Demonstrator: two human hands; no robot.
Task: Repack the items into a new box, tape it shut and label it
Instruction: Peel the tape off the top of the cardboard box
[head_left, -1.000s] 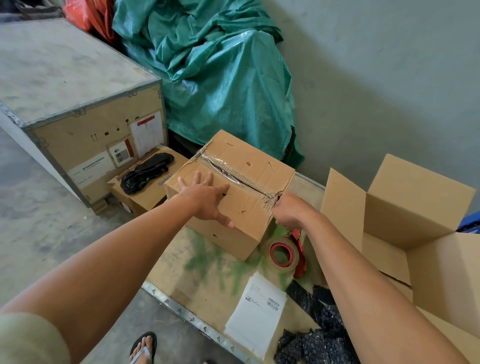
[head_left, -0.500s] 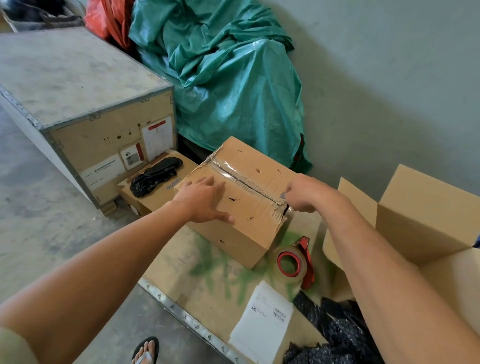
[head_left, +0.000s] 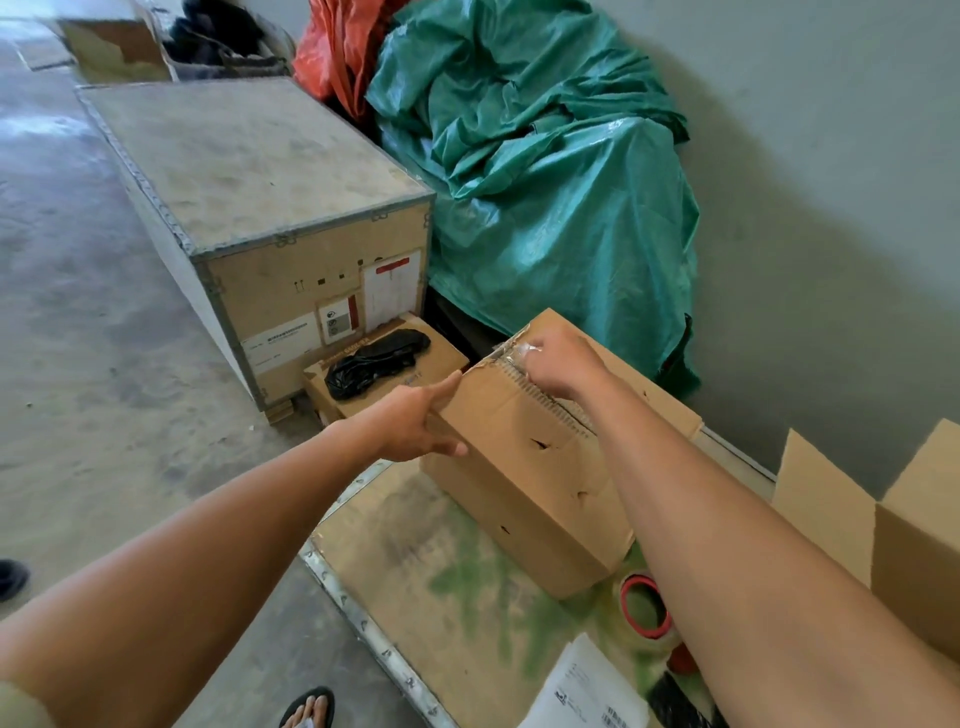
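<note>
Right hand reached old box's far edge, pinching tape.

left hand splayed, right hand pinching

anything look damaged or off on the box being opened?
Yes. The old box has several small punctures in its near side and top, and the clear tape along its top seam is wrinkled and lifting at the far end, where the right hand pinches it. The left hand braces the box's left edge.
</note>
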